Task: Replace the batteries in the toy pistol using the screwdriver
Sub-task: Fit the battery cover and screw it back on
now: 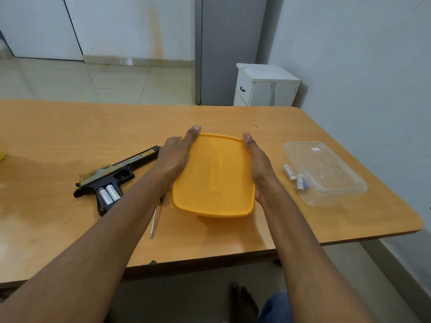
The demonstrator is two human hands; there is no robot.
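Note:
A black and gold toy pistol [109, 176] lies on its side on the wooden table [58, 136], left of centre. Its grip is open and shows two silver batteries [108, 194]. A screwdriver's metal shaft [154, 221] lies by my left forearm; its handle is hidden under the arm. A yellow lidded box [213, 177] stands in the middle. My left hand [176, 157] presses its left edge and my right hand [258, 164] its right edge. Two loose batteries [296, 178] lie to the right of the box.
A clear plastic container [326, 173] sits upside down near the table's right edge, beside the loose batteries. A white small cabinet [265, 86] stands on the floor behind the table. A yellow scrap [2, 157] shows at the far left edge.

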